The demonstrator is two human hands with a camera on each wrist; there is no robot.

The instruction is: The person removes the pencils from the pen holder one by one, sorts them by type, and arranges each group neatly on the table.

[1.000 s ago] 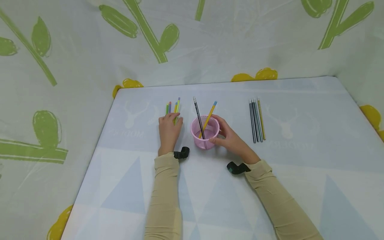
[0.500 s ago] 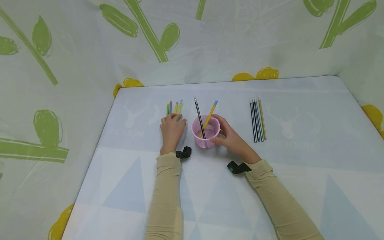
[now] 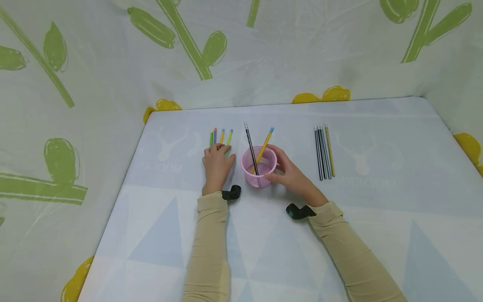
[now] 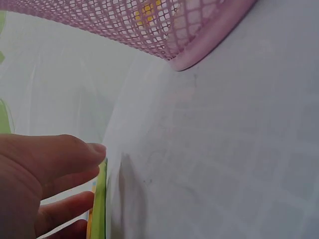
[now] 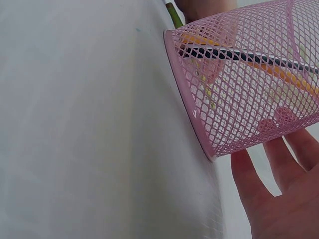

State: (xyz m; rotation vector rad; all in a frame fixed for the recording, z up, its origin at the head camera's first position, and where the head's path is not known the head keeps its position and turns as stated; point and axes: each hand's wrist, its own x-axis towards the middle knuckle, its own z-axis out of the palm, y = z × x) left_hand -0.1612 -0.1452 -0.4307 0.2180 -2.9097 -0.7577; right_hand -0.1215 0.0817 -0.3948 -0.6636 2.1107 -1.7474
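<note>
A pink mesh pencil holder (image 3: 257, 181) stands mid-table, holding a black pencil (image 3: 248, 137) and a yellow pencil (image 3: 268, 137) with a blue end. My right hand (image 3: 289, 174) grips its right side, the fingers round the mesh wall in the right wrist view. Left of the holder, my left hand (image 3: 217, 165) lies over a small row of coloured pencils, hiding their near ends. Its fingertips touch a yellow-green pencil (image 4: 100, 209), which slants away from the row; the thumb (image 4: 82, 152) is at that pencil's end. A green pencil (image 3: 211, 137) lies leftmost.
To the right lies a group of dark and silvery pencils (image 3: 320, 153) with a gold pencil (image 3: 329, 151) beside them. The table (image 3: 271, 251) meets a leaf-patterned cloth wall (image 3: 264, 63) at its back edge. A black camera (image 3: 232, 192) sits on the left wrist.
The left hand has shifted slightly right. The yellow-green pencil's blue end has swung right and nearer, apart from the other pencils. The right hand and the pencil holder have stayed put.
</note>
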